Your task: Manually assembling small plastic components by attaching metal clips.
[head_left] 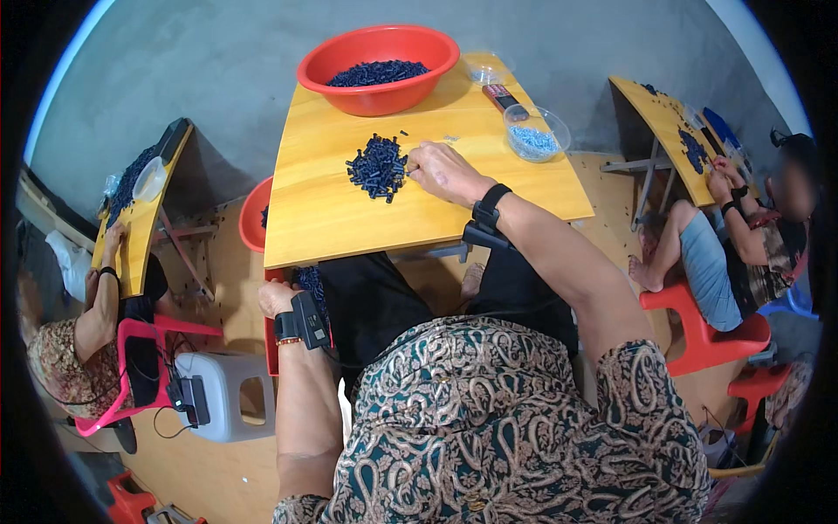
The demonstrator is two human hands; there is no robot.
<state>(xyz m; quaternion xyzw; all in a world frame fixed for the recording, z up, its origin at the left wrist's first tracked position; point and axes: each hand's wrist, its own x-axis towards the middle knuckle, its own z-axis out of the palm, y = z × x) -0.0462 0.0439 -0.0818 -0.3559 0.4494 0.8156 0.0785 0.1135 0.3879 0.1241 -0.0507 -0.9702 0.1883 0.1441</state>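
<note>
A pile of small dark blue cylindrical pieces (pixel 377 168) lies on the yellow wooden table in front of me. At its right edge is my right hand (pixel 443 173), fingers curled together and pointing toward the pile; whatever they pinch is hidden. My left hand (pixel 277 298) is below the table's front left corner, its fingers closed, with their tips out of sight. Beside it, a red container (pixel 271 336) by my leg holds more dark blue pieces (pixel 310 286). Both wrists wear black straps with a small device.
A large red basin (pixel 378 98) of dark pieces stands at the table's (pixel 314 227) far end. At right are a clear bowl (pixel 550 140) of light blue bits, a dark box (pixel 504 100) and another clear tub (pixel 484 72). Co-workers sit at side tables (pixel 655 109), left and right.
</note>
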